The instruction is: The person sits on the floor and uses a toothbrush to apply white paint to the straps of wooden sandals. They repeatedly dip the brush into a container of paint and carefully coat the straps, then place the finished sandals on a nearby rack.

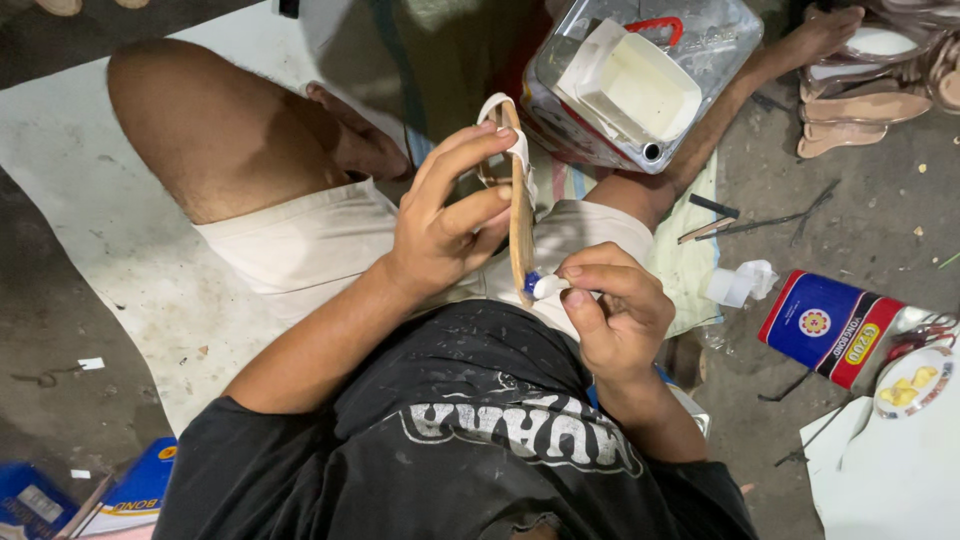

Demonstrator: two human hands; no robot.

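Head view only: I'm sitting on the floor, knees spread, looking straight down at my lap. My left hand (445, 225) is closed around a sandal sole (520, 215) held on edge, long axis running almost straight away from me, toe end up near the white strap (505, 120), heel end down toward my belly. Left fingers (470, 160) curl over the upper side edge, thumb pressing the near face, so the grip is firm and mostly shut on the sole. My right hand (620, 310) sits just right of the sole's lower end, fingers pinched shut on a small applicator (545, 286) with a white shaft and blue tip. That tip touches the sole's edge at the heel end, so the tool lies crosswise to the sole's long axis, pointing left from my right fingers. The right hand is the nearer one to the heel end; the left holds higher up the sole. Rest of the view: a clear plastic container (640, 85) with a white tub in it just beyond the sole between my legs, a red and blue can (825, 325) lying on the floor to my right, a stack of spare soles (870, 105) at far right, well apart from both hands
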